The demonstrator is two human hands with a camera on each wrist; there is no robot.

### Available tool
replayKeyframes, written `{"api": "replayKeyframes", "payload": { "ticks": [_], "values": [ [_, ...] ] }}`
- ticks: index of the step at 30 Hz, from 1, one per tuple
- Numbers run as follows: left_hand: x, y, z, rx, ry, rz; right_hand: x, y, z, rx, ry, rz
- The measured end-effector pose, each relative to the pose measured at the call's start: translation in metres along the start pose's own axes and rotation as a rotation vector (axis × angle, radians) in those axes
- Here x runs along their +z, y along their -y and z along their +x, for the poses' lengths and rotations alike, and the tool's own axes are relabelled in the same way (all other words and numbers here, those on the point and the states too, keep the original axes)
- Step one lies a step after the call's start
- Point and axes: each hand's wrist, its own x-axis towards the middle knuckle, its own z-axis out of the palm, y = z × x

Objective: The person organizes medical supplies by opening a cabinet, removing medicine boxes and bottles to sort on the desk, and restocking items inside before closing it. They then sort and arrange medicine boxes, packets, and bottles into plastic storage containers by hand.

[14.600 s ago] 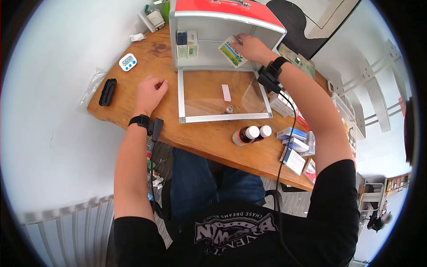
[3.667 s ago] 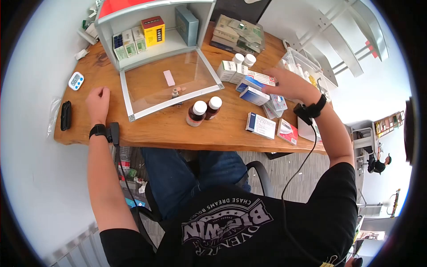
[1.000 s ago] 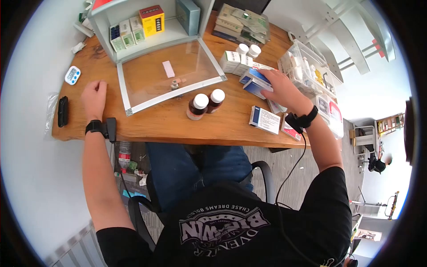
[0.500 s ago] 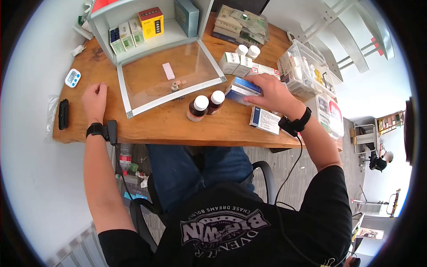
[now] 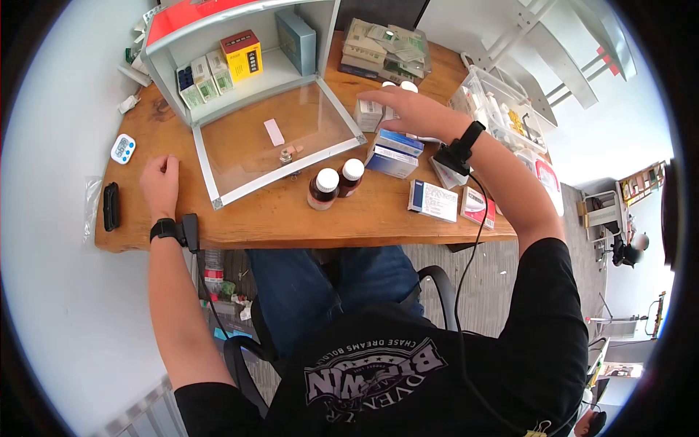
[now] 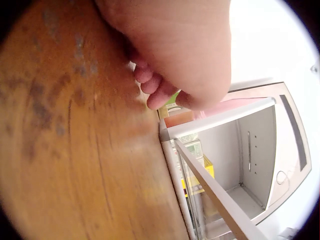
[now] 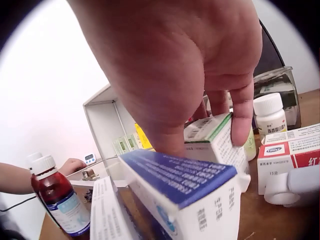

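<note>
"What are the fingers (image 7: 242, 117) of the right hand (image 5: 415, 115) doing?"

"Reaching down over a white-and-green box (image 7: 225, 142), well parted from the thumb, with one against its printed side. The thumb's tip is hidden, so I can't tell whether they pinch it."

"So where does the box lie?"

"Directly beneath the fingers, between them and the thumb. Its lower part is hidden, so I can't judge its long axis."

"What's just beside it?"

"A blue-and-white box (image 7: 185, 177), on the body side of the fingers, its long side running roughly left to right in the head view. Beyond the fingers stands a white bottle (image 7: 270, 112); to their right there's a red-and-white box (image 7: 280, 162)."

"Farther out?"

"Two brown bottles (image 5: 322, 193), left of the fingers and closer to the body. Past those, farther left, is the open case (image 5: 164, 81), with its clear door (image 5: 244, 149) laid down on the worktop (image 5: 255, 222)."

"And the left hand (image 5: 160, 188)?"

"Well apart, far to the left, resting on the worktop with its fingers loosely curled, and I see nothing in them. The right one is much nearer the box."
</note>
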Motion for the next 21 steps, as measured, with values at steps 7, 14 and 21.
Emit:
{"api": "replayKeyframes", "payload": {
  "ticks": [7, 14, 21],
  "values": [
    [-0.004, -0.010, -0.003, -0.004, -0.053, -0.044, 0.000, 0.007, 0.001, 0.093, 0.015, 0.034],
    [0.001, -0.001, -0.002, 0.030, -0.031, -0.081, -0.020, 0.016, -0.014, 0.200, -0.154, 0.157],
    [0.000, 0.002, -0.001, 0.005, -0.011, -0.086, -0.040, 0.021, -0.096, 0.745, 0.005, -0.108]
  ]
}}
